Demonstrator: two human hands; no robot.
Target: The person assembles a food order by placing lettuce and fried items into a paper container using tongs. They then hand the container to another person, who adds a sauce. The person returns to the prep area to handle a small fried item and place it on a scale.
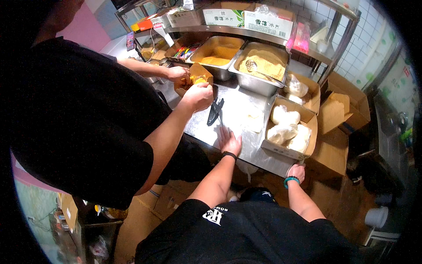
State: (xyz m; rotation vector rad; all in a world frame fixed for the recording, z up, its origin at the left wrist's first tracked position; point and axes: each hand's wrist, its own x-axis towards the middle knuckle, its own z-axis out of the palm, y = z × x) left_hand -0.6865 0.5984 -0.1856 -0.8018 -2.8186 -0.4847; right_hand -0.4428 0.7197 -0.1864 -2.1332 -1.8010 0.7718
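Note:
My left hand (229, 141) lies with fingers stretched out on the steel table (250, 149), near its front edge. Just beyond its fingertips is a black tool (215, 111) that looks like tongs; I cannot tell whether they touch. My right hand (296, 172) is curled closed at the table's front right corner, below a cardboard box (288, 152) of white plastic bags (285, 132). Whatever its fingers hold is hidden. On the left, a co-worker in black has both hands at an open brown paper food box (202, 72) with yellow-orange food inside.
Along the back stand two steel pans, one of orange powder (215, 55), one of pale crumbs (266, 61) with a ladle (252, 66). A shelf (184, 28) with cartons runs above. Stacked cardboard boxes (336, 110) stand right; the co-worker's body (88, 119) fills the left.

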